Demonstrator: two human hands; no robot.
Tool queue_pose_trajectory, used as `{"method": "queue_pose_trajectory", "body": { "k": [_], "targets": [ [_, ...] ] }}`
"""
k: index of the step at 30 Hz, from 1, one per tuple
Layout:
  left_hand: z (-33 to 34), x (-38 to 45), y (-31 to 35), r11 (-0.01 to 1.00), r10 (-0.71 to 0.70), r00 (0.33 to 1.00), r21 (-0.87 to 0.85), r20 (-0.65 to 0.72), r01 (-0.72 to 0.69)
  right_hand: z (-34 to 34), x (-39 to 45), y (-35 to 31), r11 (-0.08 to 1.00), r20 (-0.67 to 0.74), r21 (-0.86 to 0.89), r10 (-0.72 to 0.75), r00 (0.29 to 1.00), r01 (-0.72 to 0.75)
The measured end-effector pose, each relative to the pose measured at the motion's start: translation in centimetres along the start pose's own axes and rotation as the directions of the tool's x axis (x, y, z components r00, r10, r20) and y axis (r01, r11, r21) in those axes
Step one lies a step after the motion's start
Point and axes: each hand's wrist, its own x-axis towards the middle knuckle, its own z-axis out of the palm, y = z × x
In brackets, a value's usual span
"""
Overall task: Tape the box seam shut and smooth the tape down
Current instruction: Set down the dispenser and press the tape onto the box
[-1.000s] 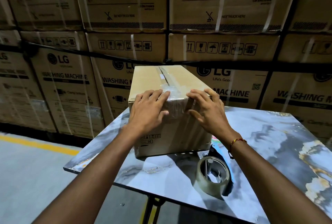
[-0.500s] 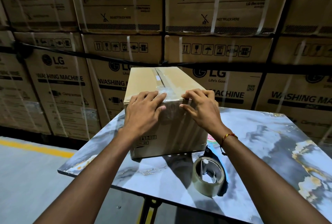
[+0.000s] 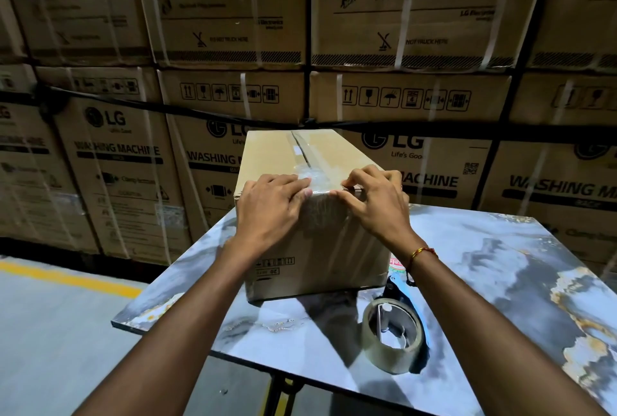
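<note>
A brown cardboard box [image 3: 320,248] stands on the marble-patterned table [image 3: 500,282]. Clear tape [image 3: 314,161] runs along its top seam and folds over the near edge onto the front face. My left hand [image 3: 270,205] lies flat over the near top edge, its fingertips pressing the tape's left side. My right hand [image 3: 377,205] is curled at the same edge, with fingertips on the top by the tape's right side and the thumb on the front face. Neither hand holds anything.
A roll of clear tape on a blue-handled dispenser [image 3: 390,342] lies on the table, front right of the box. Stacked washing-machine cartons [image 3: 117,148] form a wall just behind. The table's left edge drops to a grey floor with a yellow line [image 3: 66,278].
My right hand's fingers have curled from flat to fingertips at the box's edge. The left hand has slid slightly toward the tape. The view has moved closer.
</note>
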Motion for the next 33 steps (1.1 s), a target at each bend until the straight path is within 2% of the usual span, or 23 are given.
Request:
{"method": "queue_pose_trajectory", "body": {
  "k": [7, 15, 18, 21, 23, 28, 33],
  "targets": [
    [-0.2, 0.9, -0.9, 0.998, 0.014, 0.998, -0.059, 0.056, -0.010, -0.3, 0.3, 0.4, 0.999, 0.054, 0.043, -0.028, 0.998, 0.026],
    [-1.4, 1.7, -3.8, 0.981, 0.140, 0.973, -0.159, 0.185, -0.111, -0.4, -0.1, 0.9, 0.994, 0.039, -0.005, -0.108, 0.993, 0.108],
    [-1.0, 1.1, -3.1, 0.983, 0.101, 0.989, -0.163, 0.109, -0.083, -0.3, -0.2, 1.0, 0.994, 0.050, -0.007, -0.107, 0.993, 0.107],
    [-0.1, 0.4, -1.7, 0.994, 0.023, 0.999, -0.103, -0.038, -0.027, -0.3, -0.3, 1.1, 0.994, 0.061, -0.005, -0.111, 0.992, 0.111],
    [0.3, 0.3, -1.4, 0.998, 0.014, 0.996, -0.061, -0.083, -0.019, -0.2, -0.4, 1.3, 0.993, 0.060, -0.002, -0.117, 0.991, 0.117],
    [0.4, 0.3, -2.2, 0.993, 0.080, 0.996, -0.085, -0.046, -0.083, -0.1, -0.7, 2.3, 0.985, 0.103, -0.059, -0.157, 0.982, 0.163],
    [0.3, 0.4, -3.0, 0.986, 0.145, 0.989, -0.084, 0.034, -0.141, -0.1, -1.9, 2.9, 0.944, 0.161, -0.207, -0.224, 0.961, 0.255]
  ]
}}
